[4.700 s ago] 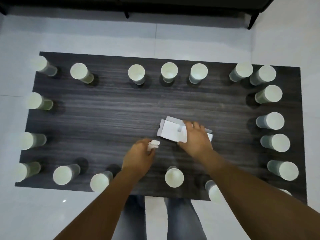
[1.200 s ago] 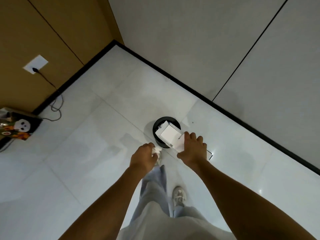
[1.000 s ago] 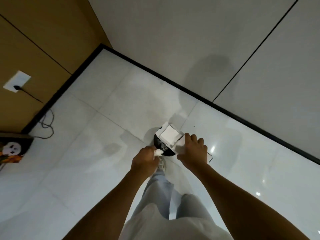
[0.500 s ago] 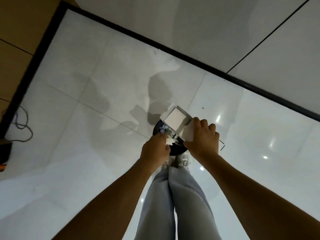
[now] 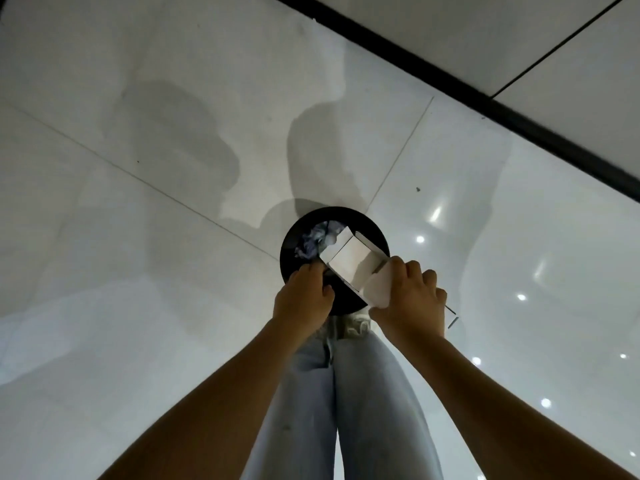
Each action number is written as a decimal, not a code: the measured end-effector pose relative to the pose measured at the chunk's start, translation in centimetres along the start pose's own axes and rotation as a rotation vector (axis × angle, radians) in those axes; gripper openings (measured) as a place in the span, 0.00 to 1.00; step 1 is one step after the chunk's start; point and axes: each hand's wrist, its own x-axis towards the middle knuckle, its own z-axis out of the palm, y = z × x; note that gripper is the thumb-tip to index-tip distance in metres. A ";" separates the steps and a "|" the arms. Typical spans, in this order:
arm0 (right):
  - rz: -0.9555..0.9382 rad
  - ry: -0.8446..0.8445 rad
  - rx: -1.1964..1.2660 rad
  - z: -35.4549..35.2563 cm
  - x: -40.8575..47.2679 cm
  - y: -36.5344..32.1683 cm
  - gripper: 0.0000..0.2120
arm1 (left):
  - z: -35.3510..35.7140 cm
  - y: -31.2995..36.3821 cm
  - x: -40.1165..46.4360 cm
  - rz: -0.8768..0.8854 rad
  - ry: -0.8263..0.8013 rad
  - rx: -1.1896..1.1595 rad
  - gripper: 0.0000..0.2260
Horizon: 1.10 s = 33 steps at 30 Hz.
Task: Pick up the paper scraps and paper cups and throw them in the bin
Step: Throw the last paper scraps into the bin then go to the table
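Gripping the white carton, long axis slanting up-left over the black bin, the right hand holds on; the left hand, curled, no longer shows its scrap.

Glossy white tiled floor under round black bin

The near rim of the bin lay hidden behind the left hand, the right hand and the white folded card held over it. Whether the left hand's curled fingers held any scrap could not be told. The crumpled paper inside the bin was too blurred to count. The card's far end was covered by the right hand. Behind the bin, both forearms ran off the bottom edge.
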 end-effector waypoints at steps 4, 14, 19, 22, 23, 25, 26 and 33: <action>-0.018 -0.063 -0.056 1.5 0.7 -1.8 0.38 | -0.4 -1.9 -1.1 -0.051 0.088 -0.058 0.15; -0.052 -0.108 -0.232 7.3 7.6 -6.0 0.42 | -0.5 -7.4 2.5 -0.077 0.194 -0.133 0.16; -0.065 -0.068 -0.299 10.7 10.4 -7.2 0.45 | 0.6 -9.6 4.1 -0.079 0.154 -0.159 0.17; -0.081 -0.033 -0.299 11.8 11.0 -7.7 0.48 | 0.6 -10.4 4.7 -0.091 0.147 -0.153 0.18; -0.080 -0.036 -0.290 11.9 11.0 -7.7 0.49 | 0.4 -10.4 4.7 -0.096 0.147 -0.152 0.18; -0.083 -0.038 -0.277 11.6 10.7 -7.7 0.51 | -0.1 -10.1 4.5 -0.096 0.146 -0.146 0.17; -0.091 -0.035 -0.271 11.2 10.3 -7.6 0.50 | -0.4 -9.8 4.3 -0.091 0.144 -0.142 0.17; -0.130 -0.034 -0.130 3.2 3.0 -7.2 0.39 | -5.0 -4.9 -1.3 -0.012 0.158 -0.062 0.16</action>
